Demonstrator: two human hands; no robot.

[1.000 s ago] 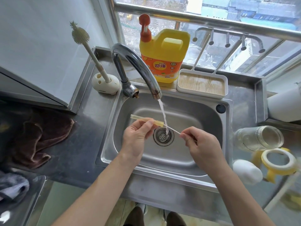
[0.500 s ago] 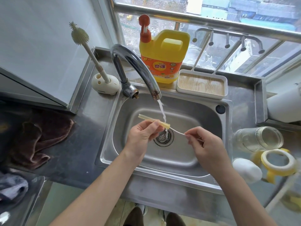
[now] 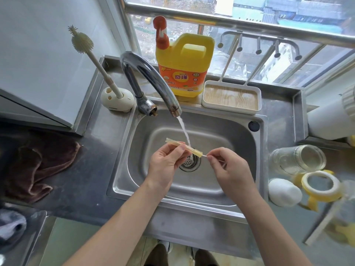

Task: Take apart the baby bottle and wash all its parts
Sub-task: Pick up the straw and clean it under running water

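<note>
Both your bare forearms reach in from the near edge and angle toward each other. Your left hand (image 3: 166, 167) lies back-up, wrist slightly bent, with thumb and curled fingers pinching the straw (image 3: 195, 151) partway along. The straw slants gently down to the right. Your right hand (image 3: 231, 170) sits just right of it at about the same height. Its fingers are curled, and thumb and forefinger nip the thin stem (image 3: 204, 156) at the straw's right end. The two hands are near each other but not touching.
</note>
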